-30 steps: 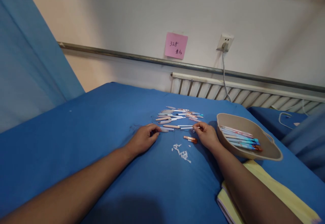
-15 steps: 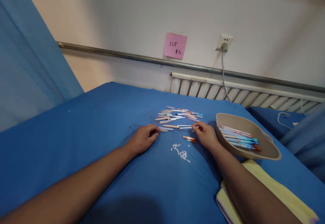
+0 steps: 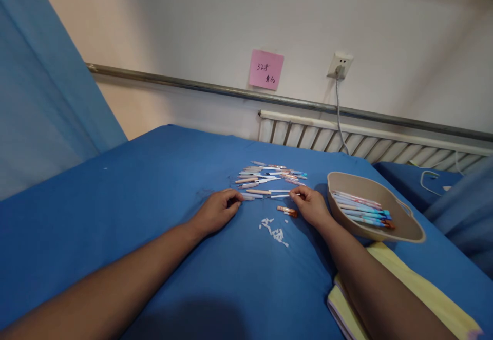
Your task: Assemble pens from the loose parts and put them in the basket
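- Just lowered, within the last half second: a slim white plastic pen refill [image 3: 280,196], now directed leftward at a pale, slender plastic pen barrel [image 3: 252,195].
- Set further apart from a second slim white refill [image 3: 279,191], in line with a smooth beige pen barrel [image 3: 259,192] and left as before.
- Pinching the lowered refill's right end with the right hand [image 3: 311,207]; grip clearly closed on it.
- Touching the pale barrel's left end with the left hand [image 3: 219,209], unmoved; cannot tell whether grasping or merely steadying.
- Brought, by the look of it, nearer to lining up refill and barrel, but not visibly joined.
- Unchanged nearby: short orange-brown clear pen parts [image 3: 287,211], small white scraps [image 3: 277,234] nearer the body, and a loose group of mixed pen pieces [image 3: 248,180] beyond the hands, all on a blue cloth [image 3: 115,201].
- Likewise unaltered at the right: assembled-looking pastel pens [image 3: 362,210] inside a beige, shallow plastic basket [image 3: 406,227], just beside the right forearm.
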